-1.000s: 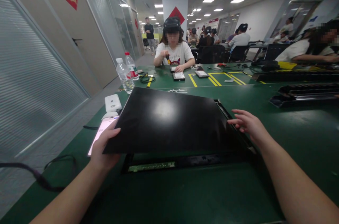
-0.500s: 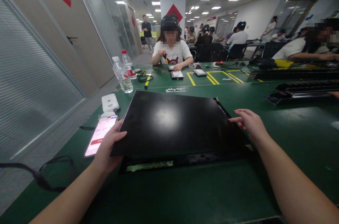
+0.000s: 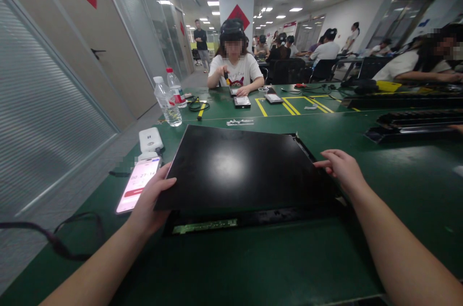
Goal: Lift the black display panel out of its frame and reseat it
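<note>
A glossy black screen panel (image 3: 235, 166) lies tilted over a black frame (image 3: 260, 218), its left side raised. At its left edge my left hand (image 3: 154, 200) is closed, thumb on top and fingers underneath. My right hand (image 3: 342, 168) is at the right side, a fingertip touching the panel's edge by the frame. Its visible fingers are bent and slightly apart, and I see nothing gripped between them. Along the frame's near side a green circuit strip (image 3: 204, 226) shows. The panel hides most of the frame.
Left of the panel lie a lit phone (image 3: 139, 185) and a white power bank (image 3: 151, 139), with water bottles (image 3: 170, 108) behind. Across the green table (image 3: 253, 262), a person (image 3: 235, 65) works at small drives (image 3: 242, 102). Long black parts (image 3: 412, 123) lie at right.
The panel's left side has shifted slightly to the right, together with my left hand. My right hand stays at nearly the same place.
</note>
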`<state>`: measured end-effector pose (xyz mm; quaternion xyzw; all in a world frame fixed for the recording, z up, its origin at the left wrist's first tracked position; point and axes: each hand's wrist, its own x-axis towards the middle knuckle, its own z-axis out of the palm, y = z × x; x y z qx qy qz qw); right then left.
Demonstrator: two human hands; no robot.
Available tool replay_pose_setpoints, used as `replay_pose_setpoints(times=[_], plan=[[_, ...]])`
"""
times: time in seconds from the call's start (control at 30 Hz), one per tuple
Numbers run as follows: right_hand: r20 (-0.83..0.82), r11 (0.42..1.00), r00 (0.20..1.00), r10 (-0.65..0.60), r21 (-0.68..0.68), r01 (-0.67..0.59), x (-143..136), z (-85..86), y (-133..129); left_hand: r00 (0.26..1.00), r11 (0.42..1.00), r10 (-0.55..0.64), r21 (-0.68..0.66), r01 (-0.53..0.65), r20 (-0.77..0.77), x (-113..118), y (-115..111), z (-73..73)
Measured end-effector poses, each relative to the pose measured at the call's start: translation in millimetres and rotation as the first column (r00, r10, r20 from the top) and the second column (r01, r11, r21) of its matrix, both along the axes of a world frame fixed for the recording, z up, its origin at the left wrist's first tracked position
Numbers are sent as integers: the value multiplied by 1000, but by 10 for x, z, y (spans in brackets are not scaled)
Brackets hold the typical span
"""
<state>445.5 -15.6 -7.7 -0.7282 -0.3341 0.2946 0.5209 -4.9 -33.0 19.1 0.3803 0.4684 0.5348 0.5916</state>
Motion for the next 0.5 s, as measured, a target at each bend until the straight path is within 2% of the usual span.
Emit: replay_pose_setpoints(times=[0.23, 0.5], plan=[[50, 1000, 999, -12, -15, 12, 25, 6, 9, 997, 997, -66, -28, 65, -29, 57, -1, 26], [147, 999, 989, 19, -34, -15, 87, -89, 23, 995, 993, -102, -67, 102, -3, -8, 43, -79]])
